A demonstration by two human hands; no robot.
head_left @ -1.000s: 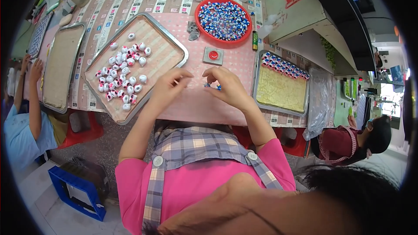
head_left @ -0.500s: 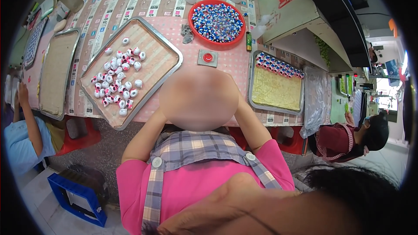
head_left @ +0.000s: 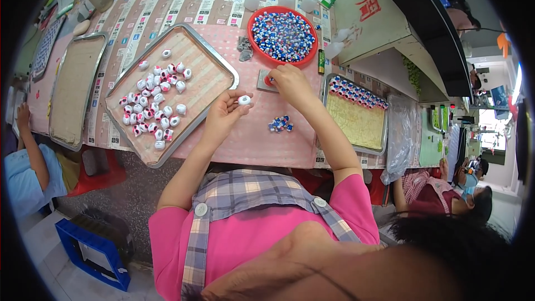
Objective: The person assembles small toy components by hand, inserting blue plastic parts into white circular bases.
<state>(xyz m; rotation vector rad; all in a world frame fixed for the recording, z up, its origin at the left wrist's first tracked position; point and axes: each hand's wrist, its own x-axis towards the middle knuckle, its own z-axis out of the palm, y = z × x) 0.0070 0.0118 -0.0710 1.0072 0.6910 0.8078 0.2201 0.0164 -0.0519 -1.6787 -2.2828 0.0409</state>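
My left hand (head_left: 223, 114) pinches a small white rounded piece (head_left: 244, 100) with a dark spot, near the corner of a metal-rimmed tray (head_left: 233, 71). Scattered across that tray are many similar white pieces (head_left: 146, 100) with pink and black marks. My right hand (head_left: 292, 85) reaches over a grey square pad (head_left: 261, 85) and its closed fingertips meet a small red round dish (head_left: 267, 81); whatever they pinch is hidden. Between me and the pad, a little cluster of blue-and-white pieces (head_left: 280, 124) lies on the pink dotted cloth (head_left: 251, 142).
Beyond my right hand stands a red basin (head_left: 315, 50) full of blue-and-white pieces. A tray (head_left: 354, 122) at right carries rows of them at its far end. Another tray (head_left: 75, 95) lies at left. A beige cabinet (head_left: 373, 28) rises at right. People sit at both sides.
My hands, earlier together and blurred over, have moved apart: the left now shows a white piece, the right has gone to the red dish. The cluster on the cloth has come into view.
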